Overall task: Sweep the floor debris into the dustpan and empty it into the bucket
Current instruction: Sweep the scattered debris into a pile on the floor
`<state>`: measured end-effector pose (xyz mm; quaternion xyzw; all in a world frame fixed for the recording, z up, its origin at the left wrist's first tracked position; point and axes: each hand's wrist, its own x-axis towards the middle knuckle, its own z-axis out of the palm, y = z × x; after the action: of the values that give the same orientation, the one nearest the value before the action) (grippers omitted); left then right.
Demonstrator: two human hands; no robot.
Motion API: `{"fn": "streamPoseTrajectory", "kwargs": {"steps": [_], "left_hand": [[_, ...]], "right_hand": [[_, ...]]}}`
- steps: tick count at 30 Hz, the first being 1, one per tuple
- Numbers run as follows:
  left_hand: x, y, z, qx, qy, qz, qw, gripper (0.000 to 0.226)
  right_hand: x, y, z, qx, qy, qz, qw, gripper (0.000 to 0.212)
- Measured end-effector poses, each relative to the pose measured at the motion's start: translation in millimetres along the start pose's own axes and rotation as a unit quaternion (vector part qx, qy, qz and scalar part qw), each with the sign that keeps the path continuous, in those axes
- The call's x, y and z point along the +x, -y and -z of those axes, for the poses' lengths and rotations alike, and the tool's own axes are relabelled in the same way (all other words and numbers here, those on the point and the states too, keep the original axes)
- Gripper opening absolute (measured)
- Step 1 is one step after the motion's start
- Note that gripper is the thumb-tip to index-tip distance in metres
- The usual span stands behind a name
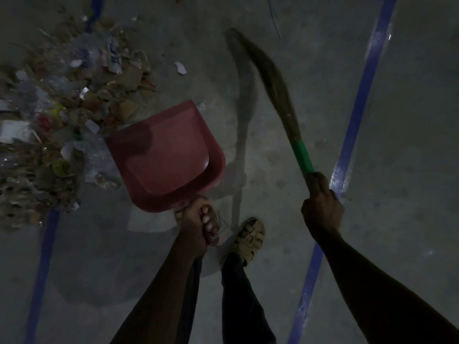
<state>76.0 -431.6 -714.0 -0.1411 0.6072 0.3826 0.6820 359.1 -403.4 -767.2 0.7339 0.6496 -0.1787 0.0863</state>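
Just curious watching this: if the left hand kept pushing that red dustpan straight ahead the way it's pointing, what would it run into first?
Probably the debris pile: the left hand aims the dustpan up-left toward it, though its height above the floor is unclear.

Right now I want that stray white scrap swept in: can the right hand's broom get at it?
Probably yes. The right hand holds the broom raised, and bare floor lies between it and the white scrap; the dustpan sits nearer the person.

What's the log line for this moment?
left hand: holds dustpan, empty | right hand: holds broom | debris pile: unswept
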Motion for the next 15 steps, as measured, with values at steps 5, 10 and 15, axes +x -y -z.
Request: {"fn": "streamPoseTrajectory", "kwargs": {"steps": [5, 10, 15], "left_hand": [[3.5, -6.3, 0.7, -0.004, -0.001, 0.006, 1.000, 0.038], [3.4, -0.4, 0.8, -0.005, 0.015, 0.012, 1.000, 0.042], [6.3, 13.9, 17.2, 0.039, 0.018, 0.011, 0.999, 0.035]], "right_hand": [[-14.8, -7.8, -3.8, 0.066, -0.027, -0.142, 0.987, 0.070], [-29.2, -27.7, -10.2, 0.051, 0.051, -0.201, 0.977, 0.060], [-41.8, -33.5, -27.4, 0.055, 0.113, -0.145, 0.982, 0.062]]}}
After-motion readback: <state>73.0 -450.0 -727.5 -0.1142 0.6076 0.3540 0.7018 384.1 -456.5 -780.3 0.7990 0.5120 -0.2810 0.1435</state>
